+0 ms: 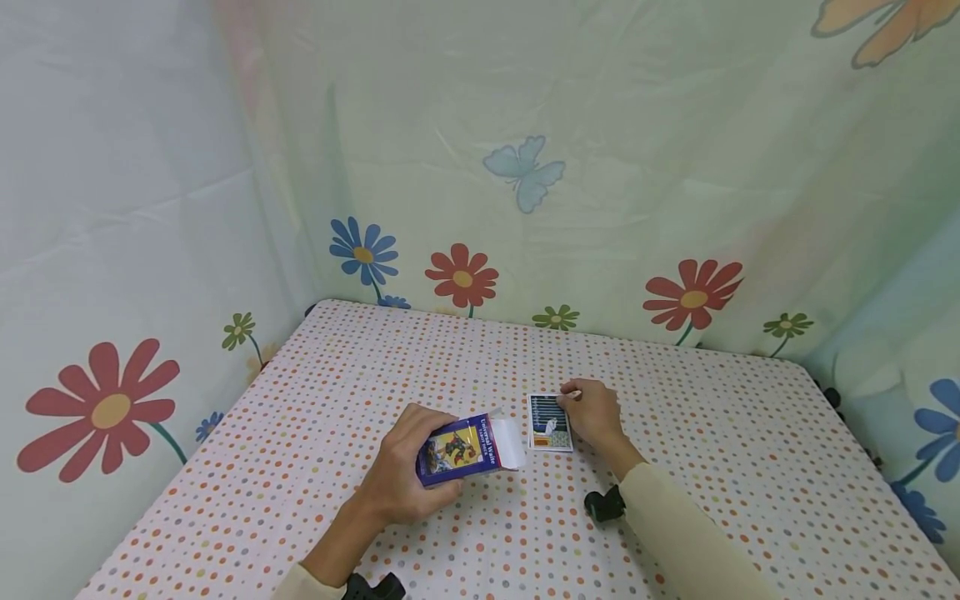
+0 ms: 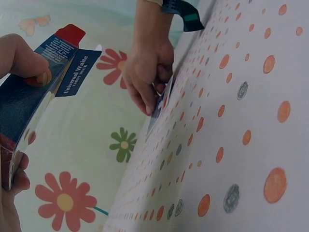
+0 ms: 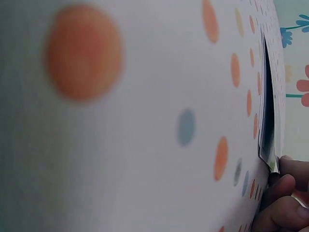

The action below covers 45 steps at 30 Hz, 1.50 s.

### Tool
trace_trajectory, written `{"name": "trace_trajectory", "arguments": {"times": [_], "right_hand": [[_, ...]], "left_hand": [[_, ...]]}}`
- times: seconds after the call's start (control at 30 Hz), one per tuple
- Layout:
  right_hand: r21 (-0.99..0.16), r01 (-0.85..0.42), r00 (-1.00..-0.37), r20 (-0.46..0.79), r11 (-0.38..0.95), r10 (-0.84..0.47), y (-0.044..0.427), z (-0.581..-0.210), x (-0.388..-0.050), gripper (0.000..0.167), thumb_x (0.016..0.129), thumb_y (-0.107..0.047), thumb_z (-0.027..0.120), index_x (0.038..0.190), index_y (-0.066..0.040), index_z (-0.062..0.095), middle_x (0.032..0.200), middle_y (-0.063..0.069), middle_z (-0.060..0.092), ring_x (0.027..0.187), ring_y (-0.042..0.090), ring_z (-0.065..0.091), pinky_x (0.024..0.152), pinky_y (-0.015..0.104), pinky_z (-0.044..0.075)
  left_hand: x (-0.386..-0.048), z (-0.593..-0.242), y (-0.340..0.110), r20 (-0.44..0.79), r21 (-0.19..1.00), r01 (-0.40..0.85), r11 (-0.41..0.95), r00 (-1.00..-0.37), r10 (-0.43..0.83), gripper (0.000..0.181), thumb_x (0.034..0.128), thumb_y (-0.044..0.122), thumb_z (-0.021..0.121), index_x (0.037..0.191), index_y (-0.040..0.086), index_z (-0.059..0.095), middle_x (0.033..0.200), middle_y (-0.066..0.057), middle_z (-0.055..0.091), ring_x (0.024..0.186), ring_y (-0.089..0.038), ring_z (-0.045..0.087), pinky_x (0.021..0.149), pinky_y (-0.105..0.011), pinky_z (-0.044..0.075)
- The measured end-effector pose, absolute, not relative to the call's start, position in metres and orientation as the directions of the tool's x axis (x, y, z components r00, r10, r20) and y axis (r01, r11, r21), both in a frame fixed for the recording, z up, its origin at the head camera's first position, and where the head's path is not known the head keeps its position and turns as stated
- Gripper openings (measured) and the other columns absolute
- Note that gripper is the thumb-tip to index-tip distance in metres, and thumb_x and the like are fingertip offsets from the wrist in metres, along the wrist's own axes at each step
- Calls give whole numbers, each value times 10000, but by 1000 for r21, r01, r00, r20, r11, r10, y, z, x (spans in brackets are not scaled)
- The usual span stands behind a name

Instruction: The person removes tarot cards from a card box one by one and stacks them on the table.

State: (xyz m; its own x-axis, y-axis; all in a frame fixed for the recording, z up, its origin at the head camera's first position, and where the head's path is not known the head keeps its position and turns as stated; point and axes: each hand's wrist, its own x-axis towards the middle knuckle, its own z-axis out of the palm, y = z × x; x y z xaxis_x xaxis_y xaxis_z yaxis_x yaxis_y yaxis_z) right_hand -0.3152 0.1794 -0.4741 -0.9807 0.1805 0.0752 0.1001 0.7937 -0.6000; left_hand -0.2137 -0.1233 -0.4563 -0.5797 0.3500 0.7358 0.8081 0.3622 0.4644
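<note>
In the head view my left hand grips a blue card box marked "Universal Waite", its white-lined flap open toward the right. The same box shows in the left wrist view, with thumb and fingers of the left hand round it. Just right of the box a small stack of picture cards lies on the spotted cloth. My right hand pinches the upper right edge of the cards; in the right wrist view its fingers hold the edge of the thin stack.
A white cloth with coloured dots covers the table. Behind and beside it hang curtains printed with flowers and butterflies. A black wrist device is by the right sleeve, another by the left.
</note>
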Motion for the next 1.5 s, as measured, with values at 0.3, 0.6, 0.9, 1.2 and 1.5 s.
{"name": "trace_trajectory", "arguments": {"times": [0.3,0.6,0.9,1.2,1.5], "right_hand": [[-584,78,-984,84,808,156,179,-473,-315,153,961,-154,676,1067,-57,731,891,94,708,734,196,617,606,333,466],[-554,50,-986,105,831,129,179,-471,-312,129,949,-144,685,1030,-55,729,893,105,716,744,212,630,625,376,485],[-554,76,-985,86,829,147,177,-467,-312,114,960,-133,666,1020,-60,729,956,131,709,717,208,575,578,320,425],[-563,74,-985,89,823,150,178,-469,-313,133,973,-118,633,1022,-37,726,949,140,690,685,199,559,549,299,413],[-569,105,-983,64,816,171,178,-469,-315,128,979,-148,638,1001,-50,716,879,104,665,700,208,548,572,318,408]], "left_hand": [[-213,-456,-123,740,459,811,362,-575,349,661,643,240,801,1265,103,625,1130,15,639,958,-119,518,757,-250,493],[-214,-455,-123,751,443,820,362,-560,350,674,638,241,803,1269,85,622,1133,11,635,967,-123,523,769,-249,496],[-213,-454,-123,749,447,818,362,-563,348,670,634,251,804,1260,90,626,1116,-19,645,953,-120,524,756,-240,492],[-213,-454,-123,742,456,813,362,-572,350,661,639,251,802,1256,94,626,1113,-38,644,944,-116,515,749,-237,483],[-211,-452,-124,737,463,808,365,-579,348,650,645,252,798,1255,107,627,1130,3,631,948,-113,516,750,-244,486]]}}
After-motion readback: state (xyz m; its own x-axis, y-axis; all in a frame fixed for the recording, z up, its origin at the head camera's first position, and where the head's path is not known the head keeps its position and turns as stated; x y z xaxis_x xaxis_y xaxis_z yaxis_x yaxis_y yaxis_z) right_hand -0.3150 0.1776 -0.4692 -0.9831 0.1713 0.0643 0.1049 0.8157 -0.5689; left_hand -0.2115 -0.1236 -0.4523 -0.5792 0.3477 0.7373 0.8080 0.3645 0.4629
